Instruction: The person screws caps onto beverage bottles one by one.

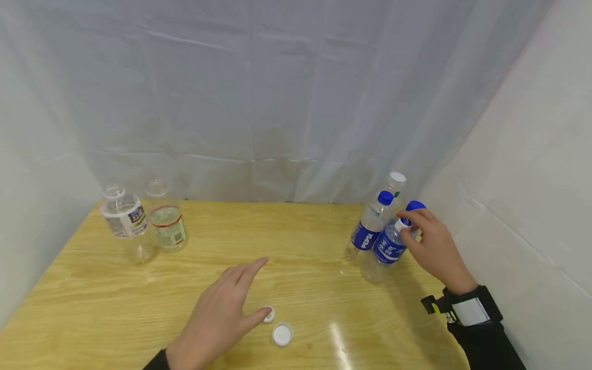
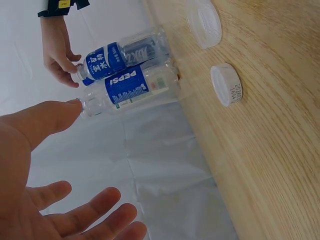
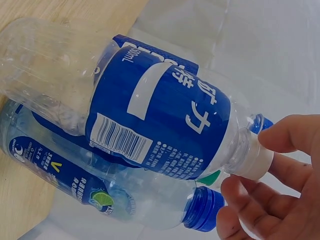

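My right hand (image 1: 432, 252) pinches the white cap (image 3: 259, 162) of a clear plastic bottle with a blue label (image 3: 165, 115) between thumb and fingers. This bottle stands on the table against a Pepsi bottle (image 1: 364, 237) with a blue cap. Beside them is another bottle (image 3: 145, 195), blue-capped, with a lime on its label. My left hand (image 1: 222, 308) is held above the table, fingers spread, holding nothing. Close to its thumb lie a small white cap (image 2: 226, 85) and a wider cap (image 1: 282, 334) with a translucent rim.
Two uncapped clear bottles, one with a white label (image 1: 125, 218) and one with a green label (image 1: 168, 226), stand at the left of the wooden table (image 1: 259, 231). A white-capped bottle (image 1: 396, 178) stands behind the right group. Pale sheeting (image 1: 250, 103) hangs behind the table.
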A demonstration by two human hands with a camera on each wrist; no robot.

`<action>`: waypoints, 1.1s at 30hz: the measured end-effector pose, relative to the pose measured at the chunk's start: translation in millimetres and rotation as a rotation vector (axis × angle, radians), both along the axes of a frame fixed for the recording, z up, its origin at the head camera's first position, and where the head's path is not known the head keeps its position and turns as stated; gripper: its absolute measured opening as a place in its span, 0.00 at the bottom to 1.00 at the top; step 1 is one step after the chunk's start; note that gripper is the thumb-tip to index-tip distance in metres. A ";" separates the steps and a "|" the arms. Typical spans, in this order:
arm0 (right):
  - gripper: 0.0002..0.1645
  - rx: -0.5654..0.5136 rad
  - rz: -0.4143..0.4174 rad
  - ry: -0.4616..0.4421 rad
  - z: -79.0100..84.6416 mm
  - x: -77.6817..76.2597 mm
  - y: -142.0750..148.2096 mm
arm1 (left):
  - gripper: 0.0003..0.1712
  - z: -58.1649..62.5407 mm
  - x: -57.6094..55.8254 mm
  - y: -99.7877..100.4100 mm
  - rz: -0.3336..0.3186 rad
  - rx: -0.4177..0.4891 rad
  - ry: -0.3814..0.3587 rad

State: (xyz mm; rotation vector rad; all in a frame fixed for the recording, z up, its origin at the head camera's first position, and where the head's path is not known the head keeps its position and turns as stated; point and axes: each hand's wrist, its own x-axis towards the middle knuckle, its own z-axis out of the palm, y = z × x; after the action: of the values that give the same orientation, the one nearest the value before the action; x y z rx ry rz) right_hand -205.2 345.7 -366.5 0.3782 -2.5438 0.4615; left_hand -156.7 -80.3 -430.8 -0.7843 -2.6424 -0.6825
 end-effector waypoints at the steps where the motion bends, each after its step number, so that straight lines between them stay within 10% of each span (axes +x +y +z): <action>1: 0.18 0.001 0.000 -0.003 0.5 -0.4 -0.8 | 0.54 0.1 0.2 -0.5 0.002 0.002 0.001; 33: 0.16 0.023 0.146 0.208 15.7 27.1 -63.0 | 0.37 5.4 1.9 -4.4 0.002 -0.013 0.056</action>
State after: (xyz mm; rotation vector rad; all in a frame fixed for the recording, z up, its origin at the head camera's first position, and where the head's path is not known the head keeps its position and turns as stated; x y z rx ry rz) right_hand -178.1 282.7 -350.8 0.5920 -2.3309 0.4228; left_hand -154.8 -84.6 -425.4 -0.7924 -2.5993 -0.6344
